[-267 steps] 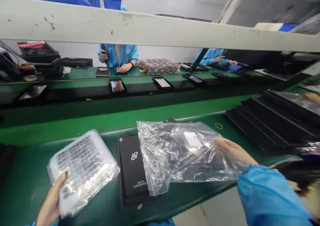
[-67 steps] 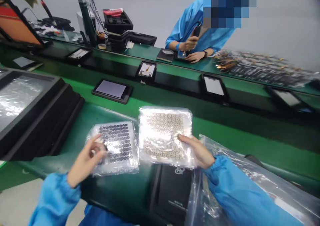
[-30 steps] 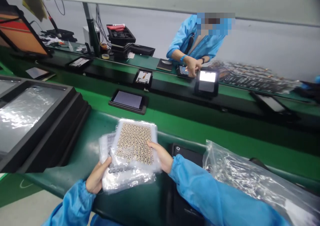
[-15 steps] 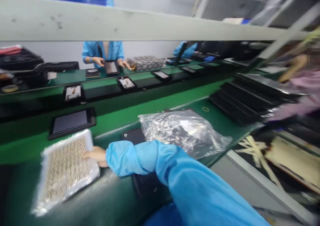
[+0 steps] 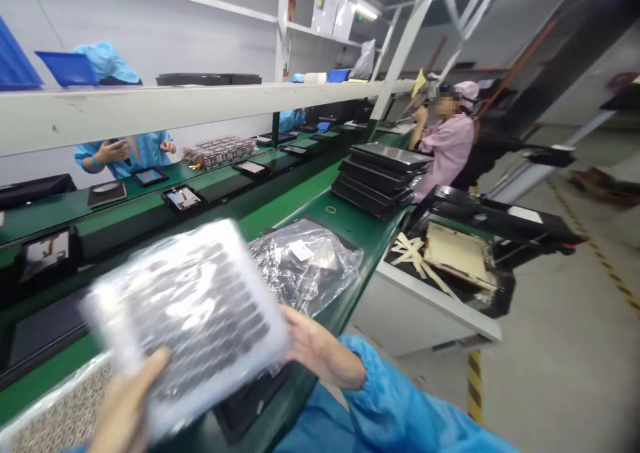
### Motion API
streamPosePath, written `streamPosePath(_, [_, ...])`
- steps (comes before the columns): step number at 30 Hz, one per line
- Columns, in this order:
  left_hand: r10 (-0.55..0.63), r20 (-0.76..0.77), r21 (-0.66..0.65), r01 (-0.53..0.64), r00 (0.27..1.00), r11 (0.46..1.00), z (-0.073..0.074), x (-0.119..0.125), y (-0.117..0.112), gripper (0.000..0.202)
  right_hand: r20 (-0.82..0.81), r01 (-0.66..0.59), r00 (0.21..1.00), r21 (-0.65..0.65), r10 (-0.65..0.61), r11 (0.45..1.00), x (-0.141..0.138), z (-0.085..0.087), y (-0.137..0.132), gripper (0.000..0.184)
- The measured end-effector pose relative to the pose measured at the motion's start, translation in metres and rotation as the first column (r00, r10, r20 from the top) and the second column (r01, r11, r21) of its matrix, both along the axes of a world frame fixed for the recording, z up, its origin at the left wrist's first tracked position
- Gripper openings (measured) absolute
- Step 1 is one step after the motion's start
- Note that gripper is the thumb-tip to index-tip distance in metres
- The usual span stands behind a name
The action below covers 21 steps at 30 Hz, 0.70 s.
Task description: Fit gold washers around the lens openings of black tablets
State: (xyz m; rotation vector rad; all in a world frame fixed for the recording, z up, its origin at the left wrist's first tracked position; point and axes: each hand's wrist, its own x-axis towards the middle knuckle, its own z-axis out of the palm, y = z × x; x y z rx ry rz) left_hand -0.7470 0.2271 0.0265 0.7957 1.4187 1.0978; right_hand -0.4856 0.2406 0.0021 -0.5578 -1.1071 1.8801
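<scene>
Both of my hands hold up a bagged white tray of small dark rings (image 5: 195, 313), blurred by motion. My left hand (image 5: 125, 406) grips its near left corner with the thumb on top. My right hand (image 5: 320, 353) holds its right edge from beneath. A second bagged tray of tan rings (image 5: 55, 416) lies on the green bench at the lower left. Behind the raised tray a crumpled clear plastic bag (image 5: 305, 263) rests over a black tablet (image 5: 245, 399).
A stack of black trays (image 5: 380, 179) sits further along the green bench (image 5: 350, 223). Tablets lie on the conveyor (image 5: 183, 198). A person in blue works opposite; another in pink sits to the right. A low cart with cardboard (image 5: 460, 256) stands by the aisle.
My view swung right toward the aisle. The dark-ring tray is now lifted in both hands, and the tan-ring tray my right hand touched lies on the bench.
</scene>
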Motion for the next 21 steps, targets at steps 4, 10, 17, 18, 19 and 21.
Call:
streamPosePath(4, [-0.304, -0.131, 0.125, 0.32, 0.944, 0.939, -0.006, 0.095, 0.078, 0.094, 0.112, 0.586, 0.809, -0.072, -0.577, 0.807, 0.043, -0.015, 0.021, 0.076])
streamPosePath(10, [-0.322, -0.568, 0.07, 0.435, 0.757, 0.898, -0.033, 0.124, 0.207, 0.077, 0.25, 0.662, 0.747, -0.202, -0.616, 0.721, 0.099, -0.058, 0.073, 0.066])
streamPosePath(17, [-0.565, -0.653, -0.341, 0.47, 0.504, 0.814, -0.05, 0.115, 0.28, 0.043, 0.446, 0.811, 0.574, -0.197, -0.686, 0.551, 0.133, -0.106, 0.061, 0.068])
streamPosePath(18, [-0.592, -0.646, -0.373, 0.477, 0.482, 0.796, -0.053, 0.119, 0.283, 0.041, 0.472, 0.839, 0.534, -0.198, -0.701, 0.506, 0.135, -0.114, 0.051, 0.07])
streamPosePath(19, [-0.617, -0.634, -0.402, 0.484, 0.465, 0.777, -0.056, 0.124, 0.285, 0.039, 0.483, 0.856, 0.513, -0.219, -0.71, 0.469, 0.136, -0.12, 0.041, 0.072])
streamPosePath(21, [-0.677, -0.59, -0.463, 0.502, 0.44, 0.73, -0.06, 0.132, 0.287, 0.035, 0.426, 0.826, 0.562, -0.335, -0.708, 0.454, 0.131, -0.13, 0.024, 0.073])
